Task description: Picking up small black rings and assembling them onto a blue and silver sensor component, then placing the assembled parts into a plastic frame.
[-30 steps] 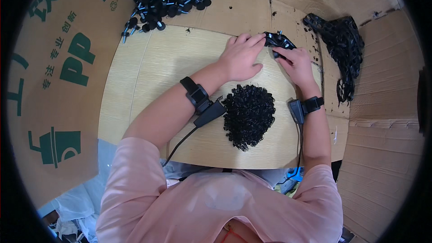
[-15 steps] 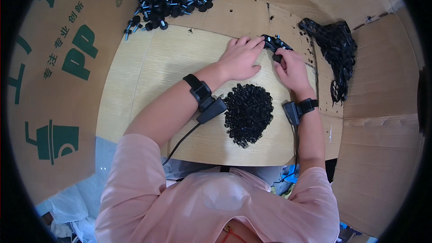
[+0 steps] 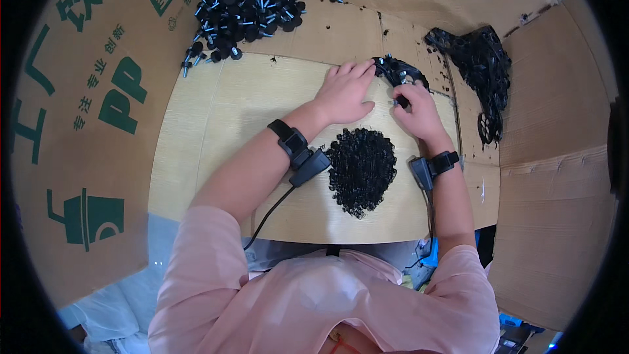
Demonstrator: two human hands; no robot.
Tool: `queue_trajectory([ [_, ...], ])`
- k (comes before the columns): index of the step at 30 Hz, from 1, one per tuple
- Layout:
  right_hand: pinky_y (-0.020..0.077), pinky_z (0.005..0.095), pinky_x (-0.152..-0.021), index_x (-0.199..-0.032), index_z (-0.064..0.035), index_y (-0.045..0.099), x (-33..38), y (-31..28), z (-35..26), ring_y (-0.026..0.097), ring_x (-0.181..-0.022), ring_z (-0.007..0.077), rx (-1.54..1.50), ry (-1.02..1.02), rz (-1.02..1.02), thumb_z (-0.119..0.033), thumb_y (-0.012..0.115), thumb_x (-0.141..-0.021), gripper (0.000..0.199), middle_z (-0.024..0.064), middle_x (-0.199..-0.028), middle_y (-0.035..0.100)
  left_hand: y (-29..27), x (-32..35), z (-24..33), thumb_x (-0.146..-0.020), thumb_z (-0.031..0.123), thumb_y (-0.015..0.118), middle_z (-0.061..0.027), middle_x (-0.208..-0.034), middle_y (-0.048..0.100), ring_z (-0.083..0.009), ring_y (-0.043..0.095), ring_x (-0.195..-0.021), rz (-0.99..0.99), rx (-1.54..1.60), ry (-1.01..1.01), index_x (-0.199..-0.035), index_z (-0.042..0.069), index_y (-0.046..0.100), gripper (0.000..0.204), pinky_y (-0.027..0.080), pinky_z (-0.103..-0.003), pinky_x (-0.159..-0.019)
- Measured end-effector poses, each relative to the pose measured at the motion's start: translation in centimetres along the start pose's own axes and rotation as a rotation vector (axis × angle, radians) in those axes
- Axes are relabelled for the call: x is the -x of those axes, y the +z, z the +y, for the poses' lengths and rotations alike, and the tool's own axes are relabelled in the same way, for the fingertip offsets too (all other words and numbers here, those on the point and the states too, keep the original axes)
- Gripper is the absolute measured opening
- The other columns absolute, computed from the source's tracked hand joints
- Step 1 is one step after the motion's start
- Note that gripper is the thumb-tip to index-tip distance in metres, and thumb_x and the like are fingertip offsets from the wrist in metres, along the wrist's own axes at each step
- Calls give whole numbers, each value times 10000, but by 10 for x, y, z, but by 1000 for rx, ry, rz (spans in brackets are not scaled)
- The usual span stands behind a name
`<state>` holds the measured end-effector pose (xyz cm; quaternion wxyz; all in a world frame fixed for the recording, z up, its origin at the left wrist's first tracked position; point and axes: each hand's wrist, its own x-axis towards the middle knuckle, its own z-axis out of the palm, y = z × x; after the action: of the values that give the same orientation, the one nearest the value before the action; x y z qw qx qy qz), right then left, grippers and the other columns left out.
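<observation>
My left hand (image 3: pixel 344 95) rests palm down on the wooden board (image 3: pixel 223 131), its fingertips touching a black plastic frame piece (image 3: pixel 396 72) at the board's far edge. My right hand (image 3: pixel 419 111) is curled beside it, pinching a small black part with a bright tip against that frame. A heap of small black parts (image 3: pixel 362 169) lies on the board just in front of both wrists. Each wrist carries a black strap with a small device, and a cable runs from the left one.
A big pile of black knobs with metal studs (image 3: pixel 244 6) sits at the far left on cardboard. A tangle of black plastic frames (image 3: pixel 481 72) lies at the far right. Printed cardboard walls (image 3: pixel 85 124) enclose the board on the left and right.
Both hands stay at the black frame. The view has shifted slightly, and my right hand has drawn a little closer to the frame's near end.
</observation>
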<state>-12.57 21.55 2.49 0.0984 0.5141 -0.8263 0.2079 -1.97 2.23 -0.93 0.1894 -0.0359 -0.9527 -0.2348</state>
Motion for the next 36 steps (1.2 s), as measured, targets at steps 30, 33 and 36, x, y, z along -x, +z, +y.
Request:
queue_trajectory([
  [30, 377, 214, -601, -919, -42, 648, -9, 24, 1, 450, -696, 78, -885, 94, 250, -63, 800, -702, 266, -10, -757, 519, -13, -8, 24, -892, 21, 609, -32, -907, 622, -90, 582, -798, 49, 1072, -210, -1183, 4, 571, 294, 491, -235, -725],
  [33, 405, 230, -618, -931, -65, 654, -9, 20, -2, 467, -707, 104, -722, 4, 244, -61, 794, -694, 275, 4, -761, 506, -11, -8, 23, -898, 23, 606, -45, -906, 652, -88, 611, -796, 29, 1140, -256, -1149, 0, 596, 253, 515, -227, -722],
  [36, 433, 245, -640, -940, -85, 658, -8, 18, -4, 481, -711, 124, -630, -38, 233, -63, 785, -700, 272, 11, -798, 520, -10, -8, 23, -899, 16, 603, -59, -911, 667, -96, 629, -814, 28, 1098, -278, -1108, -20, 615, 213, 525, -226, -741],
])
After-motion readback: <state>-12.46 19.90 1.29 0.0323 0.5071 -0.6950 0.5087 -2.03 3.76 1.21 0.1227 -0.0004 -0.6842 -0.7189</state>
